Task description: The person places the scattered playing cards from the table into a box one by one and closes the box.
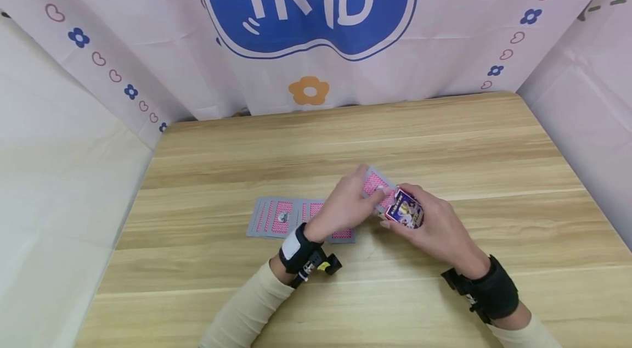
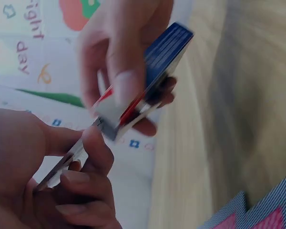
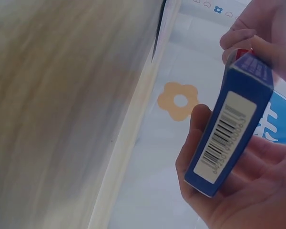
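My left hand (image 1: 345, 202) pinches pink-and-white backed playing cards (image 1: 373, 182) between thumb and fingers, at the mouth of a small blue card box (image 1: 407, 212). In the left wrist view the held cards (image 2: 62, 164) appear edge-on, their end meeting the box's opening with its red inner edge. How many cards are held I cannot tell. Around the box curls my right hand (image 1: 439, 224), thumb on one side and fingers on the other. The right wrist view shows the box (image 3: 229, 129) tilted, its barcode side facing the camera.
A fanned row of face-down playing cards (image 1: 282, 217) lies on the wooden table (image 1: 237, 161), partly hidden beneath my left forearm. White printed cloth (image 1: 306, 76) hangs behind the table's far edge, with pale cloth walls at both sides.
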`<act>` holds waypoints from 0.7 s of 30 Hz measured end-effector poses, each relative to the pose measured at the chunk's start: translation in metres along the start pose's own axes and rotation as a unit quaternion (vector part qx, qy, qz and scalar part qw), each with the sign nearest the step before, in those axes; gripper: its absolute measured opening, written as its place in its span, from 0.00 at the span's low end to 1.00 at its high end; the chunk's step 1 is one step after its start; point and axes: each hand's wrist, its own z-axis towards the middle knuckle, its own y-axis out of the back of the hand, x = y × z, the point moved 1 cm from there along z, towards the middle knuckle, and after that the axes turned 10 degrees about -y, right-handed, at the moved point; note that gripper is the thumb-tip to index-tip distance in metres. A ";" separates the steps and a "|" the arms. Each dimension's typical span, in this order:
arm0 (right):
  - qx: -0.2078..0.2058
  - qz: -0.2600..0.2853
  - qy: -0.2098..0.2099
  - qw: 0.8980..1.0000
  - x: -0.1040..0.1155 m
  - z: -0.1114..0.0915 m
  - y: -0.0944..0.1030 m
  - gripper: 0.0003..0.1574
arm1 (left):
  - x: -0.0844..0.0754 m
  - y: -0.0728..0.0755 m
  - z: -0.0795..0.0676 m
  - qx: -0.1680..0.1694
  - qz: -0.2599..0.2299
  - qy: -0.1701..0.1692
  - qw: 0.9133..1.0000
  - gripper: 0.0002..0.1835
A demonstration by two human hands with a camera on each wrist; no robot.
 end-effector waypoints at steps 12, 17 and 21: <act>-0.008 -0.001 -0.016 1.000 -0.001 0.001 0.003 0.44 | -0.002 0.001 -0.001 -0.015 -0.019 -0.027 0.999 0.11; -0.006 0.003 -0.006 1.000 -0.001 -0.001 0.001 0.43 | -0.001 -0.002 0.001 0.018 -0.033 -0.023 0.999 0.11; -0.005 0.004 -0.007 1.000 -0.001 -0.001 0.000 0.43 | 0.002 0.005 0.001 0.032 -0.091 0.013 0.995 0.09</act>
